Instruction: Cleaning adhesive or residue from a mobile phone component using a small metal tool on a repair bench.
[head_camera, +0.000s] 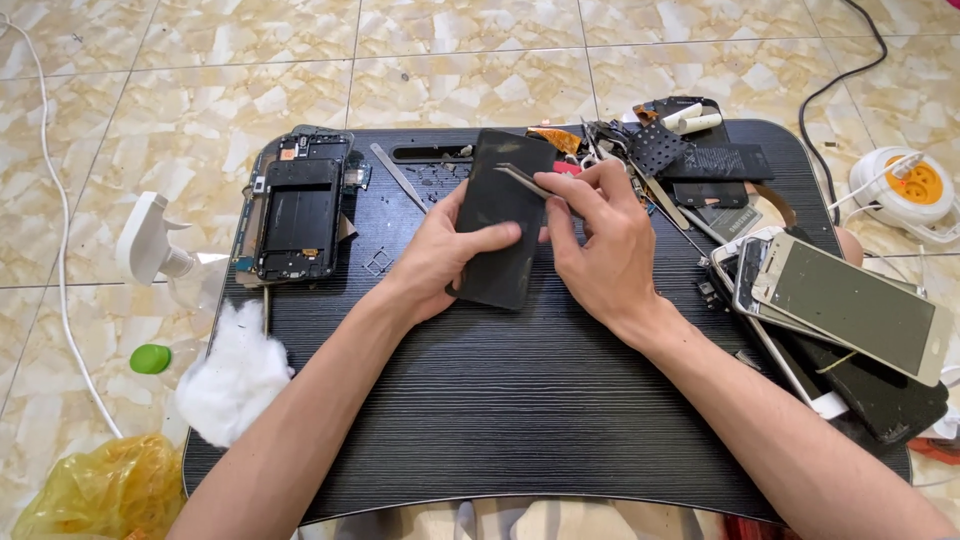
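The left hand (440, 250) grips the black phone panel (500, 218) flat on the black lap desk (520, 400), while the right hand (600, 235) pinches metal tweezers (525, 180) at its top; keep it steady and pick gently.

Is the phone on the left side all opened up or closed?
Opened up. The phone frame lies flat on the black tray with no cover, its inner parts showing.

Beige marble-pattern tile floor (250, 90); black wood-grain lap desk (520, 400) on it.
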